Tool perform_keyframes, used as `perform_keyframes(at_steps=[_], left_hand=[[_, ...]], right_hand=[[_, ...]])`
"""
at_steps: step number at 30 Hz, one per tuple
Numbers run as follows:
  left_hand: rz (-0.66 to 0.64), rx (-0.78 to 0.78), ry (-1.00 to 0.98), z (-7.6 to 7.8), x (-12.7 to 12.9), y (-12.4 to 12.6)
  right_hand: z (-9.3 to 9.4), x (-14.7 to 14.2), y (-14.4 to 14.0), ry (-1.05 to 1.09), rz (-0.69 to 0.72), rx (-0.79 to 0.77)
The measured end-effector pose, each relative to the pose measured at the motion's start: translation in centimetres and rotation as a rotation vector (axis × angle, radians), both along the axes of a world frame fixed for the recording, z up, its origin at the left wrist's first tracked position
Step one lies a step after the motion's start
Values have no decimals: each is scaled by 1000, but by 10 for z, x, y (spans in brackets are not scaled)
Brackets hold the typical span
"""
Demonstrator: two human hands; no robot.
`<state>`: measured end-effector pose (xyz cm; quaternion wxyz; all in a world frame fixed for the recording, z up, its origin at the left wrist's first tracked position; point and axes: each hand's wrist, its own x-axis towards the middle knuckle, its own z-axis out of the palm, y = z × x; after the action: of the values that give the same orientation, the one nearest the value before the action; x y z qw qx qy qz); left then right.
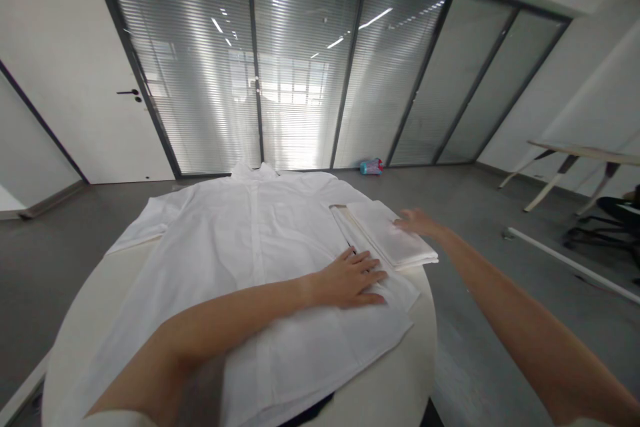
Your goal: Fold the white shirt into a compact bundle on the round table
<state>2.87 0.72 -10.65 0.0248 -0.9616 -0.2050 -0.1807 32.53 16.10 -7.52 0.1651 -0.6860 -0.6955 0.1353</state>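
A white button-up shirt lies spread flat on a round white table, collar toward the far side. One sleeve is folded back onto the shirt's right side as a stacked strip. My left hand lies flat, palm down, on the shirt just beside that folded sleeve. My right hand rests with fingers spread on the far right edge of the folded sleeve. Neither hand grips anything.
Grey floor surrounds the table. A glass wall with blinds and a white door stand behind. A small blue and pink container sits on the floor by the glass. Another table and a dark chair base are at right.
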Motion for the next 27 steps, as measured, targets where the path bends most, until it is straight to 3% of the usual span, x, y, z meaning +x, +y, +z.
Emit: perform_keyframes(at_steps=[2, 5, 10, 12, 15, 18, 21, 23, 27], left_hand=[[-5, 2, 19, 8, -15, 0], [50, -13, 47, 21, -51, 2], [298, -92, 3, 31, -140, 16], [433, -161, -126, 30, -186, 27], [677, -256, -519, 25, -260, 44], [883, -340, -976, 25, -326, 56], [952, -449, -1359, 24, -370, 60], [967, -469, -1434, 19, -385, 60], [1094, -390, -1261, -4, -397, 57]], right_hand=[[0, -14, 2, -133, 15, 125], [-8, -38, 0, -207, 86, 123], [-27, -59, -2, -347, 237, 67], [-27, -60, 3, -325, 246, 64], [-15, -67, 16, -212, 207, 100], [3, -99, 31, 40, 193, 196], [19, -159, 45, 584, 236, 79], [23, -208, 54, 869, 253, -62], [9, -291, 64, 1373, 284, -342]])
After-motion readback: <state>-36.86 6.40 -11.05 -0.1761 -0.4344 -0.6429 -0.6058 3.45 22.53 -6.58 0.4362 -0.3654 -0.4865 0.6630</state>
